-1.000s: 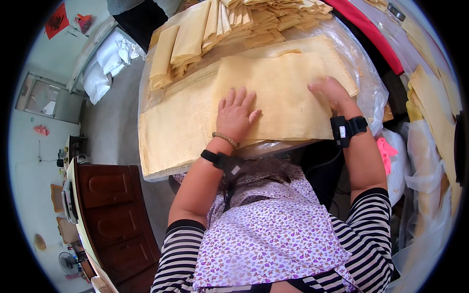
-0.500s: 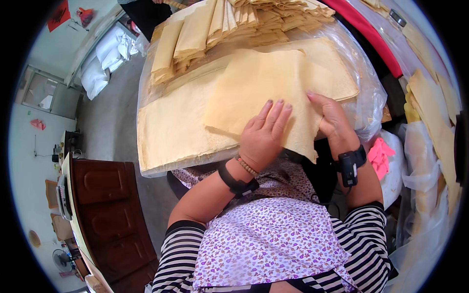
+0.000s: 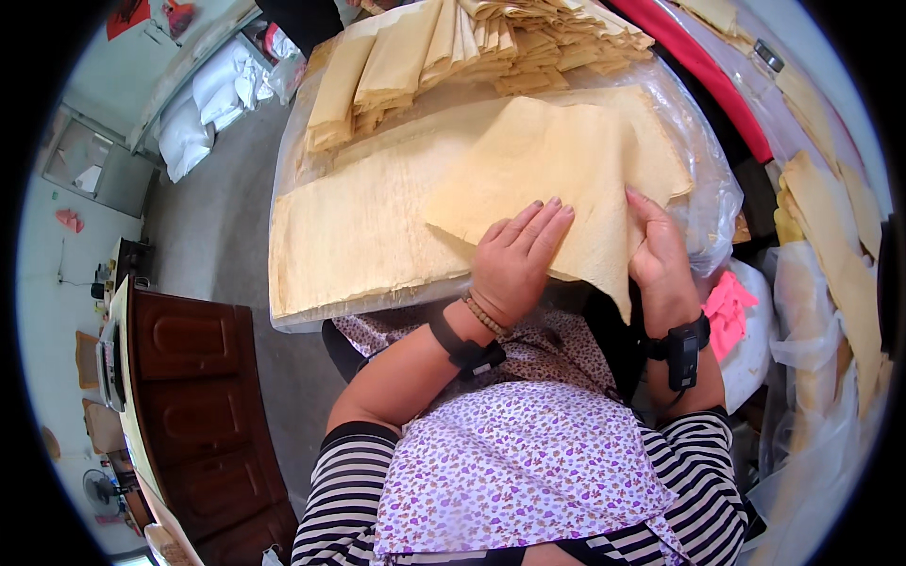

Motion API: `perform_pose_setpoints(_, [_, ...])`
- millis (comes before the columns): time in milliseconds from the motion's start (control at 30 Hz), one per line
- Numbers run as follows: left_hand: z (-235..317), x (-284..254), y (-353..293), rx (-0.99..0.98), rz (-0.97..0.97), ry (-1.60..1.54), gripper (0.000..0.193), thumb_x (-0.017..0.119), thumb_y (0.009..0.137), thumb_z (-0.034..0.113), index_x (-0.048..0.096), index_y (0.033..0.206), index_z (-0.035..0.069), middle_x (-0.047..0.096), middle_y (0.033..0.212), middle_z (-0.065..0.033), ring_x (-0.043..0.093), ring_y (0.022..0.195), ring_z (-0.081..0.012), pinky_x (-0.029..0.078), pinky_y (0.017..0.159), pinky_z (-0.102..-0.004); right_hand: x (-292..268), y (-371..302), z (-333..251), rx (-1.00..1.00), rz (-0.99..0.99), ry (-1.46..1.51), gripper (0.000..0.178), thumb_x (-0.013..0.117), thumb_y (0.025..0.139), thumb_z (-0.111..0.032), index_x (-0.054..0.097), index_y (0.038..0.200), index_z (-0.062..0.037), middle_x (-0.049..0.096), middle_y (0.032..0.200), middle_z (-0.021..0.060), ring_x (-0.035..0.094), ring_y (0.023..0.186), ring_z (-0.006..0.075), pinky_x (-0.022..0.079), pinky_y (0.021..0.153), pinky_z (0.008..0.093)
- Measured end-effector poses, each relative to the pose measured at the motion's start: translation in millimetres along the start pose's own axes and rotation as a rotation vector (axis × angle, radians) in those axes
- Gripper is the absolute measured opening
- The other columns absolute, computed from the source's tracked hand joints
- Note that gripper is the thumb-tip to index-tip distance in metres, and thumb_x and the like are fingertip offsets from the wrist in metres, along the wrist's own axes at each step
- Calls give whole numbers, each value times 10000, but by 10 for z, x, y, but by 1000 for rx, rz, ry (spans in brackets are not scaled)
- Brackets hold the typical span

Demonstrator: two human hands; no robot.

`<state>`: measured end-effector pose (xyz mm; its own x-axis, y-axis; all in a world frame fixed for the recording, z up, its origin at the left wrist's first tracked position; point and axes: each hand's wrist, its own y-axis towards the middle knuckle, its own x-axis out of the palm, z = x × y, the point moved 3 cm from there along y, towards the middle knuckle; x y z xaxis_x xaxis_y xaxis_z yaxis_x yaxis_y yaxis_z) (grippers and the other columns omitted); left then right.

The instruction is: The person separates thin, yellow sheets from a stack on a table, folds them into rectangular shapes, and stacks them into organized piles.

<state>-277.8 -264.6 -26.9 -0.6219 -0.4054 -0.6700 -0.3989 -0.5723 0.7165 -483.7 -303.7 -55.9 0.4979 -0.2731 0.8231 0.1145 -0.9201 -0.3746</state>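
Observation:
A thin, pale yellow tofu sheet [image 3: 538, 156] lies askew on a broad stack of similar sheets [image 3: 349, 231], its near right corner hanging past the stack's front edge. My left hand [image 3: 514, 259] rests flat on the sheet's near part, fingers stretched out and close together. At the right edge, my right hand [image 3: 658, 247] pinches the sheet between thumb and fingers; some of those fingers are hidden behind it. Folded tofu sheets [image 3: 401, 58] are piled along the far side of the table.
Clear plastic [image 3: 713, 203] lines the table under the stack. To the right are a pink cloth [image 3: 729, 307] on a white bag and more sheets [image 3: 830, 245] with plastic. A dark wooden cabinet [image 3: 193, 415] stands at the left. Someone's dark clothing [image 3: 300, 24] shows at the far edge.
The loose sheet has shifted slightly right with my right hand, and its right edge is more bent up. My left hand stays flat on it, a little lower along the sheet.

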Motion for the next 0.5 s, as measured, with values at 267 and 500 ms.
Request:
perform_pose_setpoints(267, [-437,-585,595,-469,319,-174,200,599,988,109,701,1140,31,748,912,-112,690,694,-257,522,605,-362,1129,-482,-463,-345,-609,-71,467,535,1036,-228,474,1434,8,577,1403,194,569,1296,298,441,1108,447])
perform_pose_setpoints(500, [-1394,-716,-41,-971,617,-888,357,593,1026,239,632,1186,-78,693,1104,-101,650,847,-154,520,738,-277,829,-278,-167,-626,-320,-817,374,573,1029,-250,629,1300,1,680,1276,140,630,1224,269,459,1067,398])
